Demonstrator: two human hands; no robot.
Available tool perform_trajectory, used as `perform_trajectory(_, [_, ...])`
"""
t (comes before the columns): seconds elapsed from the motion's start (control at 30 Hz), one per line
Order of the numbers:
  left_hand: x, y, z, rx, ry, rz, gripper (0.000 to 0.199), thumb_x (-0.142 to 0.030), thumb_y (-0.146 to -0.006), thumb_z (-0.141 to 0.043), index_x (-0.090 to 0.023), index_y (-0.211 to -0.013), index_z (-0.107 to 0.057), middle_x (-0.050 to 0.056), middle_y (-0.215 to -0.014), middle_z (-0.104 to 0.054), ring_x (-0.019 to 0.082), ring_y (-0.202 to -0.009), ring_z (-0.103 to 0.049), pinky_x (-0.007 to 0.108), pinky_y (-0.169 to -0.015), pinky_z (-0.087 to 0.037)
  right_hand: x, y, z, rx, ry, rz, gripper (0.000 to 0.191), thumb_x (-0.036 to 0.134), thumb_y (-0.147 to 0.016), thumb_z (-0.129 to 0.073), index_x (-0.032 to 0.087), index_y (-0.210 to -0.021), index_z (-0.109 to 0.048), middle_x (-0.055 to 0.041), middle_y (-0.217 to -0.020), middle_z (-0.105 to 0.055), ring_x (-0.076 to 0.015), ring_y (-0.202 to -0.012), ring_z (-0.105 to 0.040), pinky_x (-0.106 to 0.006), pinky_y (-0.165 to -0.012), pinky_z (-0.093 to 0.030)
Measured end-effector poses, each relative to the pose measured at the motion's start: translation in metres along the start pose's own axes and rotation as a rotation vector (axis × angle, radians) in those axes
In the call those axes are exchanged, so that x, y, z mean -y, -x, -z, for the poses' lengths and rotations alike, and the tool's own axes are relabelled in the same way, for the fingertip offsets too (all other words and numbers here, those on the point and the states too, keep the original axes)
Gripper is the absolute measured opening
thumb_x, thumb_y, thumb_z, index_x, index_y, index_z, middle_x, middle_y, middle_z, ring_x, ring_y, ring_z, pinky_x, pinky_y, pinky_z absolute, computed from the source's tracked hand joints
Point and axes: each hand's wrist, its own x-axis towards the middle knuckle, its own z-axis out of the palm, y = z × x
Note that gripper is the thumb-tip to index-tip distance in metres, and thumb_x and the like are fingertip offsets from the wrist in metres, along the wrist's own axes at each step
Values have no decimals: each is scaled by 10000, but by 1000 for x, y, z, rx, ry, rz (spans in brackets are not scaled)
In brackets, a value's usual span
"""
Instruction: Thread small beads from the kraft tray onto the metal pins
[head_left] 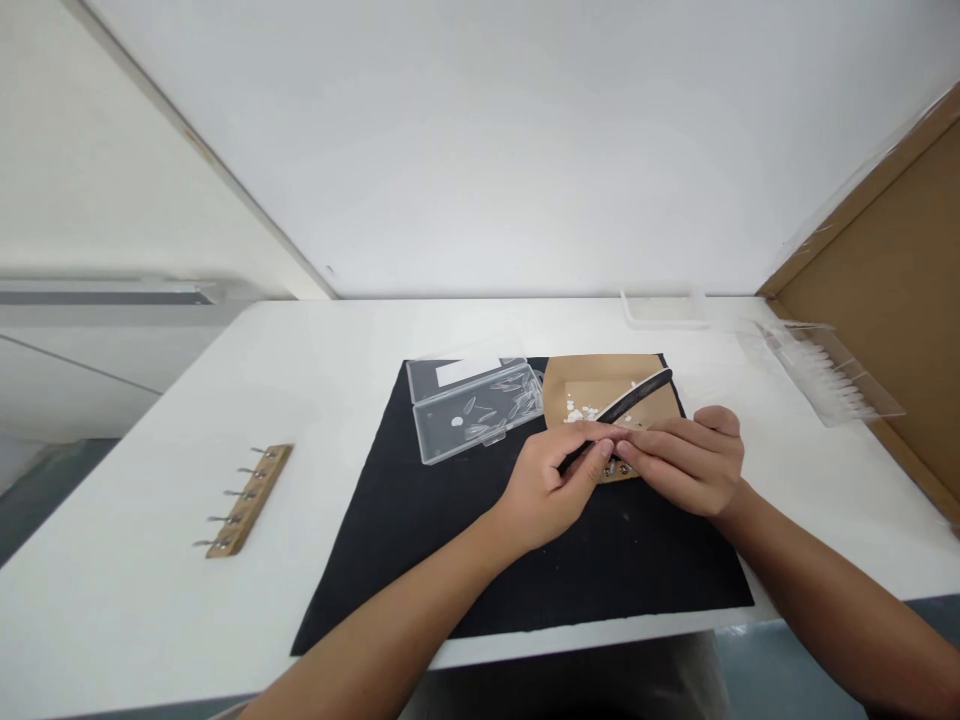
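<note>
My left hand (551,475) is closed around a curved nail file (637,395), black on its face with a pale edge, which slants up to the right. My right hand (686,455) has its fingers pinched together, and its fingertips meet those of my left hand. Whatever lies between the fingertips is hidden or too small to name. Just under the hands, partly covered, is a small wooden strip with metal clips (619,470). Behind it a tan paper tray (562,372) holds small white pieces (581,411).
A clear plastic box (427,445) with its lid open holds several clear nail tips (525,400) on a black mat (420,540). Further left lies another wooden strip with metal clips (255,500). A clear bag of white pieces (832,380) is at right, beside a brown panel (885,240).
</note>
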Motion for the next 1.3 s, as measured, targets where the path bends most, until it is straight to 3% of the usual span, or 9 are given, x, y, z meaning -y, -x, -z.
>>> perform_trajectory(0.07, [1,0,0,-9,-23,0,195,-207,-1024,-621,-174,-1112,-792,63,-1001,-825,147,-806,-749,236,-747,-582,0,2,0,7,7,-12,202,81,-931,-717,247,-825,-674,87,-785,-778,-100,-692,-704,-366,-680,-312])
perform_trajectory(0.13, [3,0,0,-15,-41,7,183,-223,-1013,-639,-173,-1080,-802,36,-850,-797,104,-601,-629,215,-596,-504,0,6,-1,26,6,-31,189,104,-943,-713,267,-853,-680,98,-813,-785,-96,-703,-709,-371,-690,-310])
perform_trajectory(0.2, [4,-1,0,-14,-45,16,182,-238,-1010,-642,-171,-1053,-806,11,-733,-742,86,-518,-519,210,-534,-437,-1,9,-1,41,-10,-53,172,116,-946,-715,273,-883,-686,97,-838,-794,-99,-718,-718,-374,-692,-308])
perform_trajectory(0.4, [5,-1,1,5,-62,39,189,-253,-1010,-628,-169,-998,-798,0,-681,-689,93,-541,-519,207,-556,-442,1,9,-3,33,-70,-183,225,168,-878,-848,261,-994,-678,86,-799,-789,-110,-660,-696,-377,-705,-320])
perform_trajectory(0.57, [7,-1,2,36,-48,72,182,-251,-1016,-626,-172,-1010,-790,34,-836,-774,118,-654,-641,215,-626,-496,2,7,-6,35,-82,-288,315,224,-855,-897,253,-1042,-645,66,-841,-802,-125,-677,-706,-378,-747,-352])
perform_trajectory(0.93, [8,1,2,68,-84,59,179,-253,-1031,-617,-175,-1017,-778,34,-862,-790,144,-728,-710,231,-674,-528,1,8,-6,80,-161,-293,275,242,-852,-901,257,-1044,-705,51,-846,-792,-131,-733,-715,-344,-712,-371])
perform_trajectory(1.13, [14,1,4,77,-140,-83,157,-216,-1033,-617,-179,-1078,-763,63,-978,-808,162,-834,-746,264,-774,-567,-13,15,-3,151,-351,-311,234,265,-856,-892,264,-983,-696,33,-844,-782,-141,-740,-703,-333,-715,-418])
perform_trajectory(1.23, [17,2,5,0,-235,-97,170,-207,-1036,-605,-181,-1107,-757,30,-833,-757,137,-724,-689,255,-727,-541,-24,20,2,241,-458,-309,249,347,-853,-896,240,-949,-692,49,-737,-714,-129,-693,-656,-315,-692,-418])
perform_trajectory(1.3, [18,2,6,-39,-303,-115,164,-209,-1036,-602,-183,-1092,-753,-23,-661,-623,122,-618,-593,251,-677,-504,-30,20,8,284,-528,-331,284,388,-835,-908,230,-943,-698,43,-736,-700,-128,-700,-637,-306,-698,-431])
